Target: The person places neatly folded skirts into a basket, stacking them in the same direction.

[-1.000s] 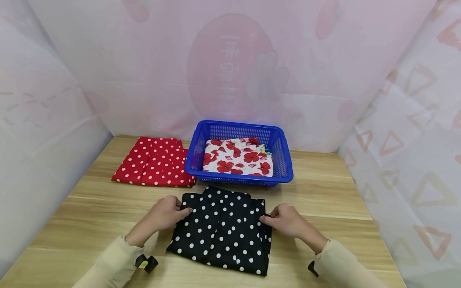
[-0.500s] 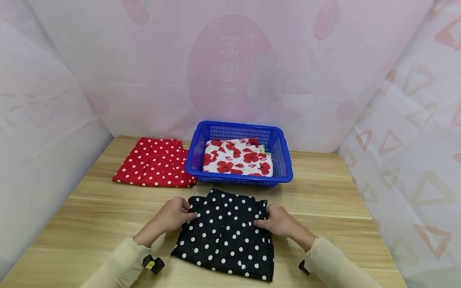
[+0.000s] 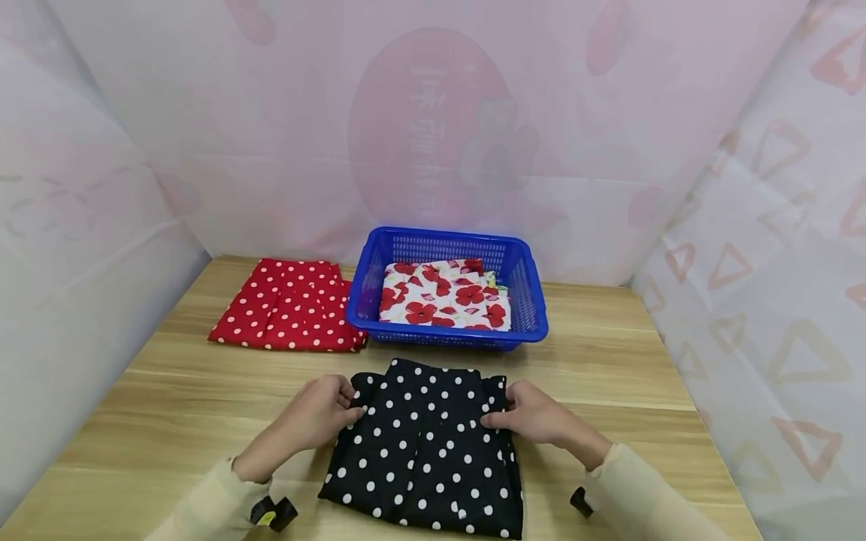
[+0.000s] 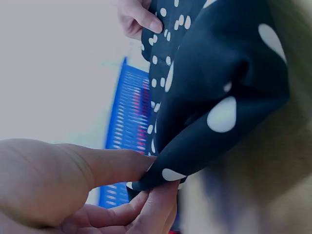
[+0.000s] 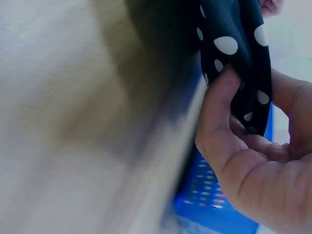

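Note:
A folded black garment with white polka dots (image 3: 426, 451) is at the near middle of the table in the head view. My left hand (image 3: 323, 409) pinches its left edge near the far corner, thumb on top. In the left wrist view the thumb and fingers squeeze a fold of the black fabric (image 4: 214, 112). On the opposite edge my right hand (image 3: 534, 413) pinches the garment, with the thumb over its upper face. The right wrist view has the layered fabric (image 5: 239, 48) between thumb and fingers.
Behind the garment stands a blue plastic basket (image 3: 534, 300) holding a folded white cloth with red flowers (image 3: 443, 297). Left of the basket lies a folded red cloth with white dots (image 3: 284, 304). Printed curtains enclose the wooden table (image 3: 595, 338) at the back and sides.
The black garment has shifted slightly right and toward me, both hands moving with it. My right thumb now lies lower on its upper face. Basket and red cloth stay put.

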Available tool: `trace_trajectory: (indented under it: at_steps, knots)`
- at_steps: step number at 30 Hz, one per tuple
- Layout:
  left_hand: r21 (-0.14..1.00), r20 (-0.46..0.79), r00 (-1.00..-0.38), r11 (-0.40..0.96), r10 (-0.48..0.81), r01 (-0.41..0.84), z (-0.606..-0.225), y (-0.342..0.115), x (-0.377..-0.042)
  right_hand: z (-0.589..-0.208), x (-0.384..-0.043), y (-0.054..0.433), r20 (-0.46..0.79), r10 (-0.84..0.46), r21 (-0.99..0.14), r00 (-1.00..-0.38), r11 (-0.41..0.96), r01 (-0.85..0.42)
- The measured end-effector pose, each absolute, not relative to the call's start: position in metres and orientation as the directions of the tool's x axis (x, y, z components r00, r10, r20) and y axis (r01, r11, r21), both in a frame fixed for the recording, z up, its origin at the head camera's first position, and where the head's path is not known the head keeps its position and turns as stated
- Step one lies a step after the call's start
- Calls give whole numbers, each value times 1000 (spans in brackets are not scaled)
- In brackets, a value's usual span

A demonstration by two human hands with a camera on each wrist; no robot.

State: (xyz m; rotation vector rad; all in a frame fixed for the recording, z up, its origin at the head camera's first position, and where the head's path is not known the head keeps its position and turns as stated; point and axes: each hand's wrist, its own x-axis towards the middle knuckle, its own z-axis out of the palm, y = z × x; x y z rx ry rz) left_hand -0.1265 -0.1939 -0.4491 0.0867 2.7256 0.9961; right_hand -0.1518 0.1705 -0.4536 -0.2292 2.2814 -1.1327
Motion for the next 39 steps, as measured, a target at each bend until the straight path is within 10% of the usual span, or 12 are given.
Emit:
trace_trajectory:
  at_steps: [15,39]
  knots:
    - [646,-122,-949,749,292,147,-347,-196,-142,-355,-172,183,-303,-553,-864,-776,504,-22]
    - [618,-39,-982,777,185,122,-294,-172,-288,-295,-298,180,-268,-229,-725,-936,688,39]
